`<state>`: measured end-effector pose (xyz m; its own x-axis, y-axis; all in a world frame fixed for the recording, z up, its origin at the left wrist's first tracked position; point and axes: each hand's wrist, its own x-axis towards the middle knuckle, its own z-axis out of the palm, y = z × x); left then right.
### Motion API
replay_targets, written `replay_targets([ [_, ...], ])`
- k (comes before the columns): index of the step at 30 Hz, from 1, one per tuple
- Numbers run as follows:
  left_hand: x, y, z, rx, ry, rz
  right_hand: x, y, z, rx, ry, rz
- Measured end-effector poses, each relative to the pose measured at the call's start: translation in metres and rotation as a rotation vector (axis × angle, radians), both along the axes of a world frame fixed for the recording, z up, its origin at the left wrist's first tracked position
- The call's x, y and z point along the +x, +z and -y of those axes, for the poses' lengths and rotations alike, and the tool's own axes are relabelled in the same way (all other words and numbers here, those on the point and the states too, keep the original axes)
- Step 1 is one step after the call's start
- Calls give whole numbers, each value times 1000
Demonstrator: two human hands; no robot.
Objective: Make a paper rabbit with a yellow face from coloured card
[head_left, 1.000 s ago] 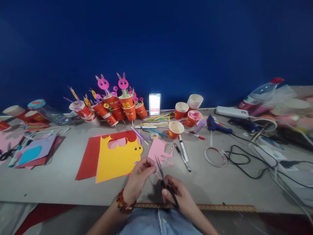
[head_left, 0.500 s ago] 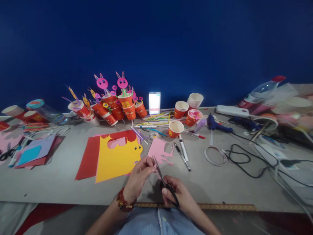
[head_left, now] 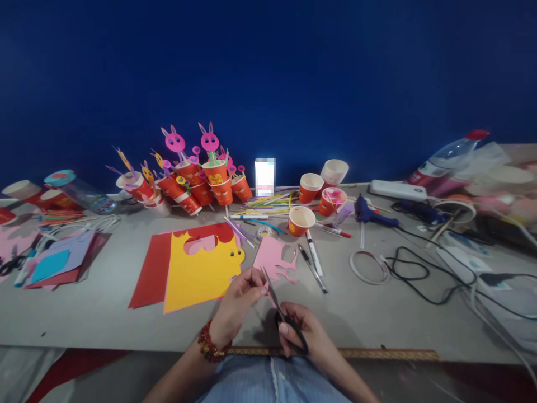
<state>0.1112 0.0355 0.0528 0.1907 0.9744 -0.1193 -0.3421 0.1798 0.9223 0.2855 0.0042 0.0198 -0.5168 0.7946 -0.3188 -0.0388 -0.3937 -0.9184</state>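
Observation:
My right hand (head_left: 304, 333) grips black-handled scissors (head_left: 279, 310), blades pointing up and left toward my left hand. My left hand (head_left: 240, 302), a bead bracelet on its wrist, pinches a small pink paper piece (head_left: 267, 289) at the blades. Both hands hover over the grey table's (head_left: 104, 313) near edge. Just beyond them lie a cut pink sheet (head_left: 272, 258) and a yellow sheet (head_left: 200, 274) with cut-outs on red paper (head_left: 151, 270).
Red paper cups with pink bunny toppers (head_left: 197, 179) stand at the back. Loose cups (head_left: 301, 220), markers (head_left: 314, 254), straws, a tape ring (head_left: 369, 267), a blue glue gun (head_left: 369, 215), cables (head_left: 423, 274) and a bottle (head_left: 448, 159) fill the right. Coloured papers and scissors (head_left: 50, 260) lie left.
The scissor tips have swung slightly left, closer to my left fingers, and the pink piece has shifted with the cut. Both hands stay in the same place.

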Motion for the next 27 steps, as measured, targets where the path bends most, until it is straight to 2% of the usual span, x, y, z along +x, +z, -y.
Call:
replay_targets([
  [14,8,-7,7,31,90,6,-3,-2,1,5,-43,-22],
  [27,11,-4,9,3,131,22,-4,-9,1,8,-44,-36],
])
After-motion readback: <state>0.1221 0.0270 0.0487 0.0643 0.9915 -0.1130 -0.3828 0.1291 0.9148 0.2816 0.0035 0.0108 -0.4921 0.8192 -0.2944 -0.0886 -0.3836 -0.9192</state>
